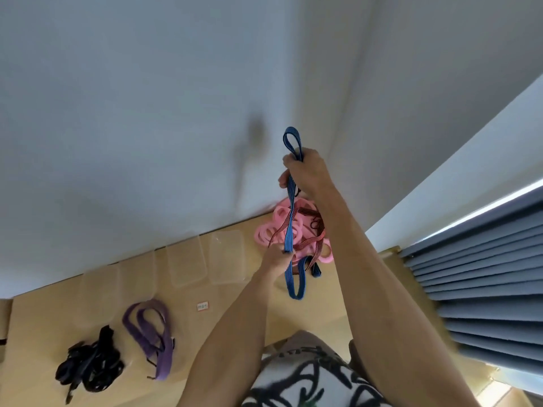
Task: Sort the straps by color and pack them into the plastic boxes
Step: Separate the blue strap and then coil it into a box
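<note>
Four plastic boxes (pixel 188 261) in a row along the wall (pixel 147 113). Strap pile (pixel 293 230) right of them; two strap bunches (pixel 91 364) (pixel 150 330) nearer, left, on the table (pixel 235 304).

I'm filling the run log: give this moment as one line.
step: untangling | right hand: grips blue strap high | left hand: pinches it lower | sorted: purple straps, black straps | plastic boxes: empty
</note>
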